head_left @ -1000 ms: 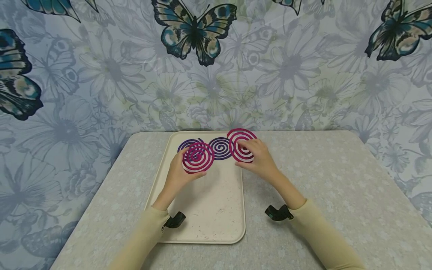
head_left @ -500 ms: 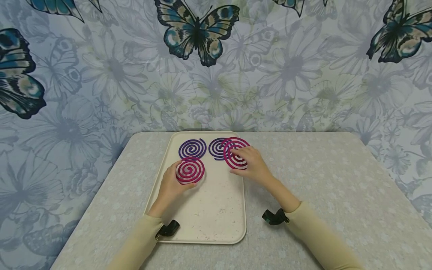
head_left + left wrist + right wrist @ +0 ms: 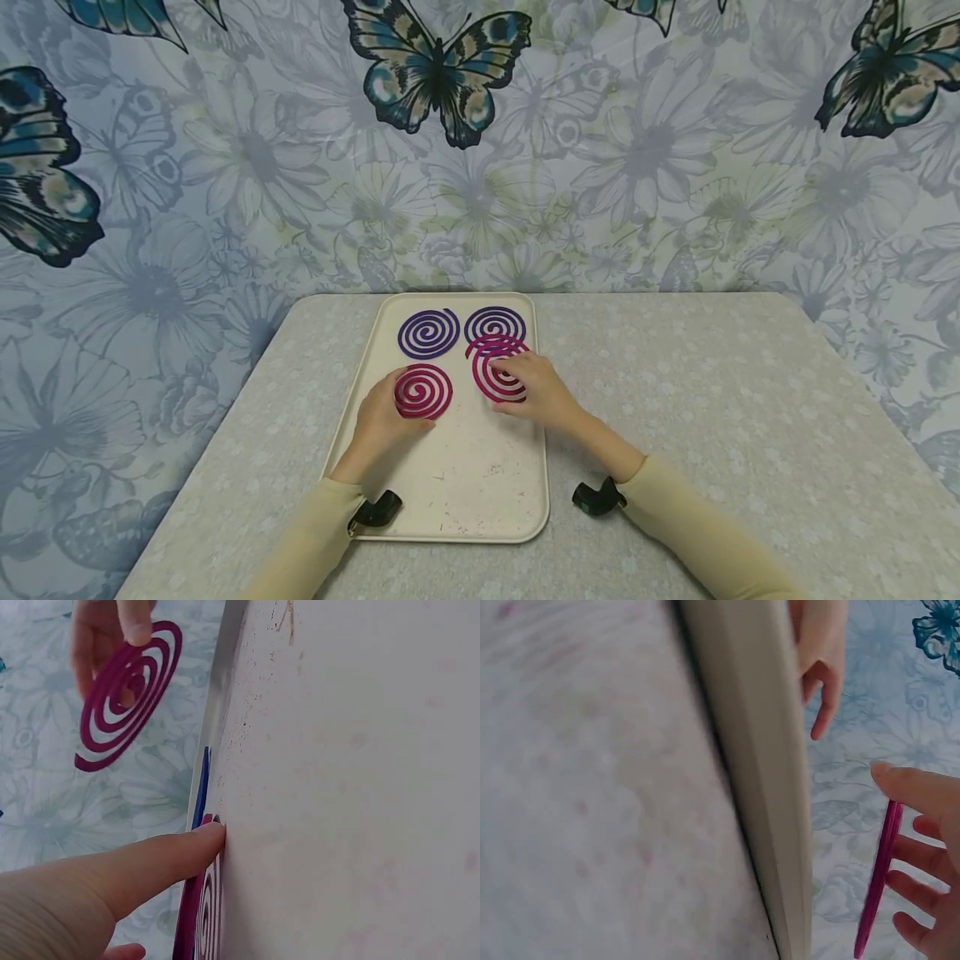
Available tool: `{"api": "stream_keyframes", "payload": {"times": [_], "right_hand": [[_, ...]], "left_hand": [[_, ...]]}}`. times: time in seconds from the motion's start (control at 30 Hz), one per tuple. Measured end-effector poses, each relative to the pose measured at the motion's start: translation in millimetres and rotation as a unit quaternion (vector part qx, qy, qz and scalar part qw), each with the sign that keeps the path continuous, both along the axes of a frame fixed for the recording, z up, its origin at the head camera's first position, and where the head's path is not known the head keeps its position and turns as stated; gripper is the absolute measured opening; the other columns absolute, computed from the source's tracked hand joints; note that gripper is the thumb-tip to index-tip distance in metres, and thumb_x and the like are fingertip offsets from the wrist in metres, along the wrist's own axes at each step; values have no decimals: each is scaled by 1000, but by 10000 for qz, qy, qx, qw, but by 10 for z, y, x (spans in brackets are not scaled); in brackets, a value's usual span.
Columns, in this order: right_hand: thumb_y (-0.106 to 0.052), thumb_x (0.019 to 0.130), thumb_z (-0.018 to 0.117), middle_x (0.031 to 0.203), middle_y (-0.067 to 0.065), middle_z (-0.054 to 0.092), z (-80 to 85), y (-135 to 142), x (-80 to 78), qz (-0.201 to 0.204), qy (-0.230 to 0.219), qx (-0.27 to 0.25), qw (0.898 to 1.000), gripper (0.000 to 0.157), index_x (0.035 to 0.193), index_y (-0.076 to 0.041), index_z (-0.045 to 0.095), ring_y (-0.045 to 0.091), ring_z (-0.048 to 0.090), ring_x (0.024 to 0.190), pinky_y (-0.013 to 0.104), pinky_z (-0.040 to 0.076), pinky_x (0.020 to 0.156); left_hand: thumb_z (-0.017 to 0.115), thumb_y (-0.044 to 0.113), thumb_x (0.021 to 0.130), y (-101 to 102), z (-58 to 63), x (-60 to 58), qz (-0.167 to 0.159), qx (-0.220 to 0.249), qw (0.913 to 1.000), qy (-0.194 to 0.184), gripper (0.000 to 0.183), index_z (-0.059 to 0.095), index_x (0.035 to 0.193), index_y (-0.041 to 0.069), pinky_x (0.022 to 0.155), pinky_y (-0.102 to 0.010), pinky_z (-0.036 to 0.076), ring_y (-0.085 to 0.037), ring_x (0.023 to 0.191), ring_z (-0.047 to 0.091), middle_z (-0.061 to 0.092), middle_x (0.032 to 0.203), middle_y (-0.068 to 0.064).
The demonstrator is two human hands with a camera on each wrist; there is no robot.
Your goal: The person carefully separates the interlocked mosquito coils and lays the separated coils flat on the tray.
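Note:
My left hand [image 3: 381, 423] grips a magenta spiral coil [image 3: 422, 392], fingers at its far left side and thumb at its near edge. In the left wrist view this coil stands edge-on, close over the tray, with the thumb [image 3: 191, 851] on its rim. Another magenta coil [image 3: 477, 377] is pinched in my right hand [image 3: 546, 392], above the tray's right half and overlapping a purple coil [image 3: 495, 313] in the head view. Seen from the right wrist, it is a thin tilted strip [image 3: 877, 881] between thumb and fingers. A second purple coil [image 3: 428, 335] lies at the tray's far left.
The cream tray [image 3: 480, 492] lies on a pale patterned table [image 3: 712, 400], its near part marked with small dark scratches. Behind the table hangs a butterfly-and-flower backdrop [image 3: 480, 200]. A dark device [image 3: 378, 508] sits at the left wrist, and another dark device [image 3: 596, 498] at the right.
Both hands have come nearer with their magenta coils. The left coil has left its overlap with the left purple coil; the right one has moved left, in over the tray.

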State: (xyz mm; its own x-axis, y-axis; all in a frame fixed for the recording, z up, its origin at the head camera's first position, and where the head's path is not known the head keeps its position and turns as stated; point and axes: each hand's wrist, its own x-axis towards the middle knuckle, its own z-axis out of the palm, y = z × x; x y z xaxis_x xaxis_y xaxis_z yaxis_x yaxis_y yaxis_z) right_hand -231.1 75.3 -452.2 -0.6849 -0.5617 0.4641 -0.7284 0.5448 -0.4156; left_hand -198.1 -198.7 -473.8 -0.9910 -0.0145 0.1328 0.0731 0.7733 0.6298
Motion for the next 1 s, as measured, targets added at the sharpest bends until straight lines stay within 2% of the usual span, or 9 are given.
{"api": "stream_keyframes", "payload": {"times": [0.1, 0.23, 0.37, 0.47, 0.63, 0.77, 1.0], "right_hand": [[-25, 70, 84, 115, 9, 67, -61, -23, 9, 91, -61, -27, 9999, 61, 123, -4, 61, 25, 56, 107, 47, 43, 96], [-23, 70, 84, 112, 9, 67, -125, -41, 11, 135, -361, -191, 9991, 62, 124, -4, 60, 23, 57, 102, 42, 45, 92], [-19, 69, 85, 109, 9, 67, -215, -45, -7, 196, -824, -443, 9954, 62, 123, -3, 60, 21, 57, 99, 35, 49, 89], [-16, 69, 84, 107, 10, 66, -290, -45, -20, 335, -997, -586, 9927, 60, 122, -1, 61, 22, 57, 98, 33, 50, 89], [-15, 68, 85, 113, 11, 63, -390, -37, -41, 479, -1223, -660, 9891, 60, 121, -2, 61, 23, 57, 103, 34, 49, 93], [-12, 68, 85, 118, 15, 58, -428, -33, -61, 537, -1519, -939, 9825, 60, 122, -1, 61, 26, 58, 105, 36, 50, 94], [-11, 72, 82, 115, 14, 60, -434, -36, -89, 592, -1501, -927, 9825, 51, 117, 1, 63, 26, 59, 103, 33, 51, 90]], "left_hand": [[88, 22, 60, 2, 4, 9, -2, -56, 10000, -77, 96, 40, 140, 1, 103, -61, 32, -39, 126, 47, 53, 135, -23], [89, 25, 61, 0, 5, 8, -6, -115, 9998, -158, 97, 39, 141, 2, 102, -62, 31, -39, 126, 47, 53, 135, -22], [89, 29, 61, 5, 1, 0, 29, -52, 10000, -76, 96, 41, 139, 1, 103, -59, 33, -39, 124, 49, 54, 132, -23], [87, 28, 63, 13, -5, -5, 88, 23, 10000, 39, 91, 42, 138, 0, 104, -57, 36, -39, 123, 49, 54, 131, -24], [83, 24, 70, 32, 9, -7, 109, 138, 9997, 176, 83, 42, 137, -2, 104, -54, 39, -39, 125, 48, 52, 133, -25], [84, 24, 70, 47, 38, -4, 98, 242, 9994, 217, 82, 44, 136, -2, 105, -53, 39, -39, 124, 49, 53, 132, -25], [84, 22, 69, 75, 70, -10, 58, 399, 9988, 267, 80, 45, 136, -1, 104, -52, 41, -39, 123, 50, 54, 131, -25]]}}
